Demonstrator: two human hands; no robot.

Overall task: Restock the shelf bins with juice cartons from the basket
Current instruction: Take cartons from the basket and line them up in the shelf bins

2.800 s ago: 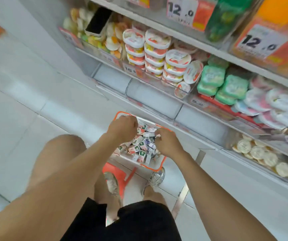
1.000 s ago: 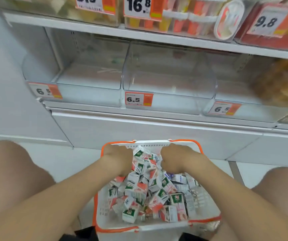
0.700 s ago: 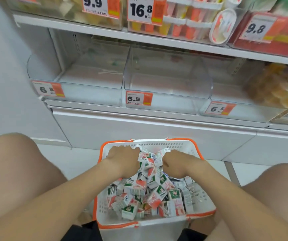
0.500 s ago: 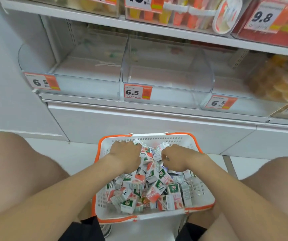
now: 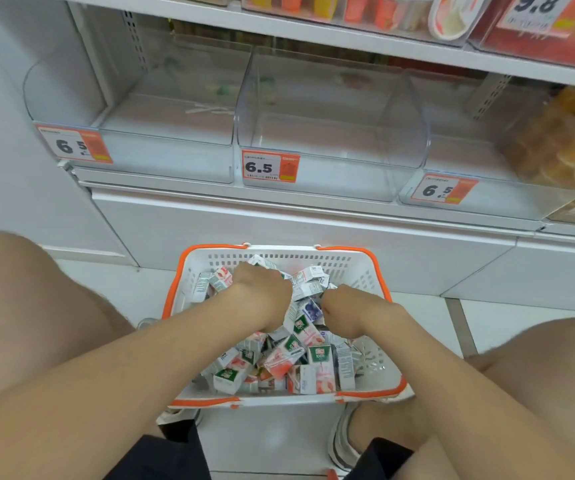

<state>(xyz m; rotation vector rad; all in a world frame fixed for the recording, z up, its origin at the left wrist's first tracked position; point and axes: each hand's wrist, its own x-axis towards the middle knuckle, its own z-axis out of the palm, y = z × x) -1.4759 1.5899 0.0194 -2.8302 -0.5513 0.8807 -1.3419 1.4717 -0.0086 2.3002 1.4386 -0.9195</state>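
Head view, near to far. Nearest, left knee [image 5: 19, 289] and right knee [image 5: 539, 358], flanking a white basket [image 5: 279, 259] with orange rim, set on the floor [image 5: 272, 439]. Inside, heaped juice cartons [image 5: 300, 362], jumbled at all angles. Left hand [image 5: 262, 296] atop the heap, fingers curled down round a clutch of cartons, tips buried and out of sight. Right hand [image 5: 352, 313] just beside, fingers curled likewise on neighbouring cartons, tips also hidden. Step in hand, as judged: gathering a handful for transfer. For a clean lift, close firmly on a few cartons only, raise straight up past the far rim, and avoid dragging loose ones over the edge. Beyond the basket, a white plinth [image 5: 279, 223], then three clear shelf bins: left bin [image 5: 175, 116], middle bin [image 5: 331, 133], right bin [image 5: 469, 150], no cartons visible in any, each fronted by a 6.5 price tag [image 5: 270, 166]. Bin fronts low, open above, yet overhung by the upper shelf [image 5: 314, 32]; best entered from the front, not from overhead. Clear dividers hard to see, so keep knuckles off them. Open room between basket and bins; sideways swing bounded by the knees. Far right, orange packaged goods [image 5: 563, 140], no part of the job.
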